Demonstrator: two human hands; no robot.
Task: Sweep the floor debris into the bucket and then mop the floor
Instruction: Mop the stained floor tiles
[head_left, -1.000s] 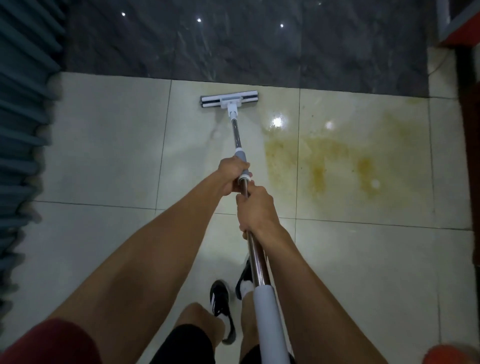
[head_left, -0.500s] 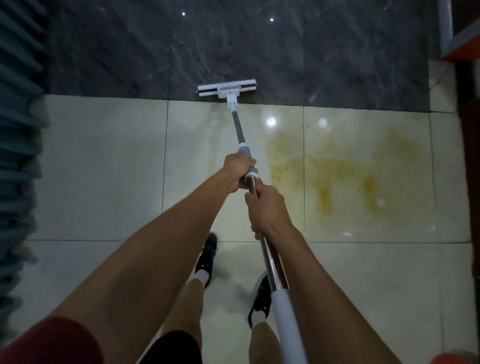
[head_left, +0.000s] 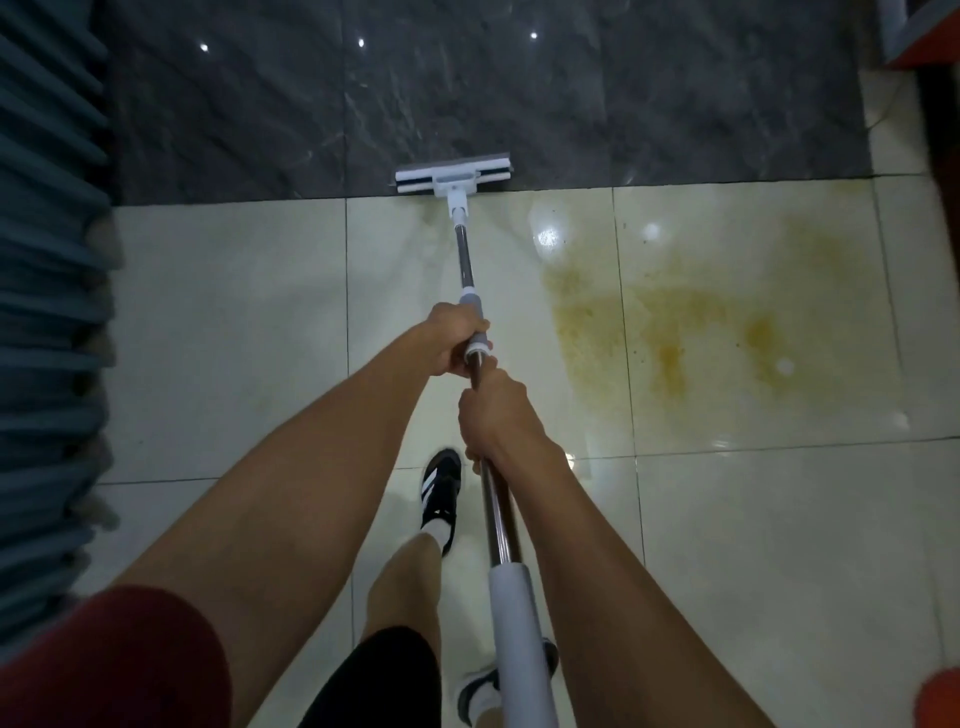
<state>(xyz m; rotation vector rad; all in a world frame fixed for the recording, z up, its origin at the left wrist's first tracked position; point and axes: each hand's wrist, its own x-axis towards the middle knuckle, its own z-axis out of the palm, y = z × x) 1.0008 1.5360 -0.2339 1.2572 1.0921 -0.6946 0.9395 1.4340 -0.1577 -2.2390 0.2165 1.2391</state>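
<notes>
Both my hands grip the long metal handle of a flat mop. My left hand (head_left: 453, 340) holds the grey collar higher up the pole, and my right hand (head_left: 492, 410) holds the steel shaft (head_left: 500, 519) just below it. The white mop head (head_left: 453, 174) lies flat on the dark marble strip, right at its seam with the cream tiles (head_left: 228, 332). A wide yellow-brown stain (head_left: 670, 332) spreads over the cream tiles to the right of the pole. No bucket is in view.
A stack of blue-grey ribbed panels (head_left: 49, 312) lines the left edge. A red-edged piece of furniture (head_left: 914, 47) stands at the top right corner. My feet in black-and-white shoes (head_left: 440, 488) stand on the wet tiles below the hands.
The mop head has slid forward from the cream tile onto the dark marble strip. My feet have stepped forward, left foot now leading.
</notes>
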